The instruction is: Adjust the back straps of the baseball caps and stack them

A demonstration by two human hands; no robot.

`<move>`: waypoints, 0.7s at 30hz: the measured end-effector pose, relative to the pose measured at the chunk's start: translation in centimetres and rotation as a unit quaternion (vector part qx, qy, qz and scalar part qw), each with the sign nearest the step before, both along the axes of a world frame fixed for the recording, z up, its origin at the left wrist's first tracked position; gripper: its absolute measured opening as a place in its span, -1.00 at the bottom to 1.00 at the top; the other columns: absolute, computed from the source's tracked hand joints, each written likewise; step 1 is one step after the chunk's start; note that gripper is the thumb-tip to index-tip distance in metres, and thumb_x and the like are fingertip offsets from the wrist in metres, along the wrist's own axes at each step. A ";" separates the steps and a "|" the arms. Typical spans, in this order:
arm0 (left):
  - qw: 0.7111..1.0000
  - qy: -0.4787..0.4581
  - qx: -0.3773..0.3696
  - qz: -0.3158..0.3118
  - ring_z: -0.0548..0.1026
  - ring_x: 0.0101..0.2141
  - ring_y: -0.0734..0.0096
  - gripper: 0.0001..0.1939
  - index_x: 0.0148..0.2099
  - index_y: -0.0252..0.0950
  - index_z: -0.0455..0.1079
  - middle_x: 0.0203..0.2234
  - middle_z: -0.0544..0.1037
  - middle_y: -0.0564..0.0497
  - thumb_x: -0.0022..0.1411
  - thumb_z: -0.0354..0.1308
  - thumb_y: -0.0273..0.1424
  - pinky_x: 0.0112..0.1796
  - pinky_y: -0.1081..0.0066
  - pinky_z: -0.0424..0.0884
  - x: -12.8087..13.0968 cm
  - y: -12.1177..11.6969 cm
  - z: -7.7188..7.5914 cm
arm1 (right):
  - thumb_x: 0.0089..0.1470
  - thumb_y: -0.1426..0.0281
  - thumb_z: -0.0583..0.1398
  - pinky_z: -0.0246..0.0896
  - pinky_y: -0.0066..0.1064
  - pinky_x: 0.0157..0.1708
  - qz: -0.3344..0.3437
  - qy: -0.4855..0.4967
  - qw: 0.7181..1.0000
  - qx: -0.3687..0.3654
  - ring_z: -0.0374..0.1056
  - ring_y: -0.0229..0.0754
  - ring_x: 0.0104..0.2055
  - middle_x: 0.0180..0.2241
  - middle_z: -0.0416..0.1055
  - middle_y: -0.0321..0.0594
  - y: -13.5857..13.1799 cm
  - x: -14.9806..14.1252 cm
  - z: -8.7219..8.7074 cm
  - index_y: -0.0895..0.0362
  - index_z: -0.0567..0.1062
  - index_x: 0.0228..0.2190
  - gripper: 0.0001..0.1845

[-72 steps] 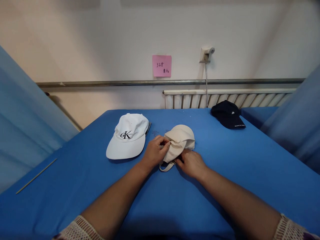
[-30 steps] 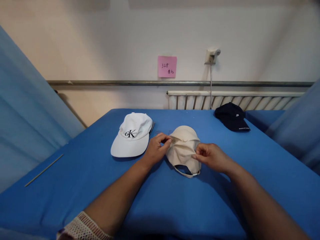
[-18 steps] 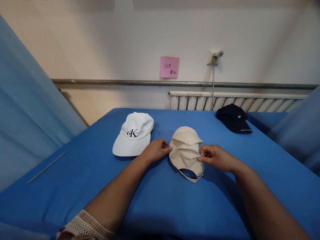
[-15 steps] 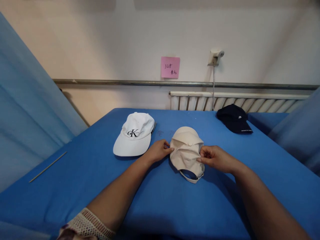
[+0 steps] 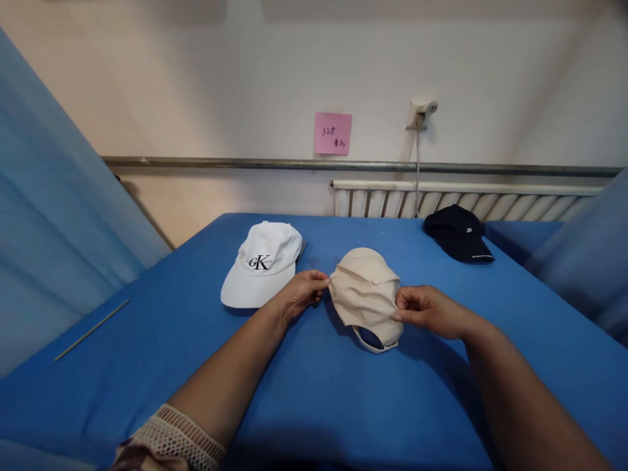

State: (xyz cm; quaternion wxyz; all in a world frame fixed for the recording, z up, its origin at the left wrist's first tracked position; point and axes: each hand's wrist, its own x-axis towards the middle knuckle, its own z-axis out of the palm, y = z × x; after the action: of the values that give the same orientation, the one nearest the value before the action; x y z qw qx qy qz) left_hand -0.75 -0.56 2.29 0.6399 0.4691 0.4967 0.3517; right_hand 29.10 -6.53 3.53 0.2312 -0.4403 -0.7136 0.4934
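Note:
A beige baseball cap (image 5: 367, 291) lies on the blue-covered table, its back strap and opening toward me and its crown creased. My left hand (image 5: 308, 291) pinches the cap's left edge between thumb and fingers and pulls the cloth out a little. On the opposite side, my right hand (image 5: 424, 311) grips the right edge, thumb on top and fingers curled under. Just left of my left hand sits a white baseball cap (image 5: 269, 255) with black letters on its front, brim toward me.
A dark navy cap (image 5: 458, 232) lies at the far right of the blue table cover (image 5: 304, 392). A thin stick (image 5: 91, 330) rests at the left. Behind are a radiator (image 5: 461, 199), a metal rail (image 5: 275, 163), a pink note (image 5: 333, 133) and a plugged socket (image 5: 420, 115). Blue curtains (image 5: 59, 196) hang at the sides.
My left hand has shifted slightly left and up, closing on the cap's edge and stretching its cloth sideways. The creases look flatter, and the back strap sits a little higher.

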 end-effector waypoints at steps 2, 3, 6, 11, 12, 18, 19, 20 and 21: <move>1.000 0.002 -0.007 -0.020 0.22 -0.65 0.61 -0.62 -0.36 -0.30 0.28 -0.66 0.28 0.18 -0.13 0.39 -0.27 -0.59 0.53 0.08 0.1 0.0 -0.2 | 0.01 0.15 0.26 -0.02 -0.50 -0.53 -0.016 0.010 1.000 0.011 0.03 -0.37 -0.54 -0.59 0.16 -0.43 0.0 -0.2 0.0 0.13 0.30 -0.54 -0.65; 1.000 0.004 -0.007 -0.027 0.22 -0.65 0.61 -0.62 -0.37 -0.30 0.28 -0.66 0.29 0.18 -0.12 0.39 -0.25 -0.59 0.53 0.08 0.1 0.0 -0.3 | 0.00 0.16 0.27 -0.02 -0.50 -0.53 -0.021 0.015 1.000 0.014 0.03 -0.37 -0.54 -0.59 0.16 -0.43 0.0 -0.3 0.0 0.13 0.31 -0.54 -0.65; 0.999 0.029 0.022 -0.038 0.23 -0.64 0.60 -0.60 -0.39 -0.32 0.29 -0.64 0.33 0.13 -0.09 0.37 -0.16 -0.59 0.52 0.10 0.1 -0.2 -0.2 | 0.00 0.17 0.28 -0.02 -0.50 -0.53 -0.035 0.023 0.999 0.023 0.03 -0.37 -0.54 -0.59 0.16 -0.43 -0.1 -0.5 0.2 0.13 0.32 -0.54 -0.66; 0.987 0.102 0.114 -0.053 0.29 -0.58 0.56 -0.63 -0.42 -0.34 0.34 -0.58 0.40 0.06 -0.02 0.31 -0.13 -0.55 0.51 0.17 0.5 -0.4 0.4 | -0.03 0.11 0.29 -0.04 -0.50 -0.56 -0.067 0.034 0.996 0.038 0.01 -0.38 -0.56 -0.62 0.13 -0.43 -0.2 -1.0 0.4 0.13 0.32 -0.56 -0.61; 0.983 0.119 0.131 -0.055 0.29 -0.58 0.55 -0.65 -0.42 -0.34 0.35 -0.59 0.40 0.07 -0.02 0.30 -0.15 -0.54 0.51 0.18 0.6 -0.5 0.6 | -0.03 0.10 0.29 -0.04 -0.50 -0.56 -0.066 0.038 0.996 0.038 0.01 -0.38 -0.56 -0.62 0.13 -0.43 -0.3 -1.1 0.4 0.12 0.31 -0.56 -0.60; 0.908 0.237 0.345 0.006 0.35 -0.48 0.47 -0.77 -0.38 -0.31 0.35 -0.51 0.43 0.06 0.15 0.18 -0.23 -0.43 0.45 0.28 1.5 -2.0 2.1 | 0.01 0.11 0.27 -0.04 -0.50 -0.56 -0.059 0.049 0.996 0.040 0.03 -0.37 -0.55 -0.60 0.15 -0.42 -0.2 -1.4 0.3 0.13 0.33 -0.53 -0.62; 0.886 0.255 0.387 -0.007 0.37 -0.45 0.45 -0.79 -0.35 -0.30 0.36 -0.48 0.45 0.05 0.18 0.16 -0.25 -0.39 0.43 0.31 1.6 -2.5 2.5 | 0.01 0.11 0.27 -0.03 -0.50 -0.56 -0.059 0.050 0.996 0.042 0.03 -0.37 -0.55 -0.60 0.15 -0.42 -0.2 -1.4 0.3 0.13 0.33 -0.53 -0.62; 0.862 0.271 0.427 -0.026 0.39 -0.42 0.43 -0.82 -0.32 -0.29 0.38 -0.45 0.46 0.04 0.19 0.15 -0.27 -0.35 0.41 0.33 1.8 -3.0 2.8 | 0.01 0.11 0.27 -0.03 -0.49 -0.55 -0.058 0.051 0.996 0.044 0.04 -0.37 -0.55 -0.60 0.15 -0.42 -0.2 -1.4 0.3 0.13 0.32 -0.54 -0.62; 0.837 0.288 0.464 -0.045 0.40 -0.39 0.41 -0.85 -0.28 -0.29 0.39 -0.42 0.47 0.02 0.20 0.15 -0.30 -0.31 0.39 0.34 2.0 -3.5 3.0 | 0.01 0.11 0.27 -0.02 -0.49 -0.55 -0.057 0.050 0.996 0.045 0.04 -0.37 -0.55 -0.60 0.15 -0.42 -0.2 -1.5 0.3 0.13 0.32 -0.55 -0.61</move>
State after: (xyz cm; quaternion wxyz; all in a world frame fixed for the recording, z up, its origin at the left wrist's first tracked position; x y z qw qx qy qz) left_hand 1.24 -4.05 5.28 0.1907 0.8127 0.4157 0.3612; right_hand 27.64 -6.75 3.83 0.3138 -0.4444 -0.6965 0.4680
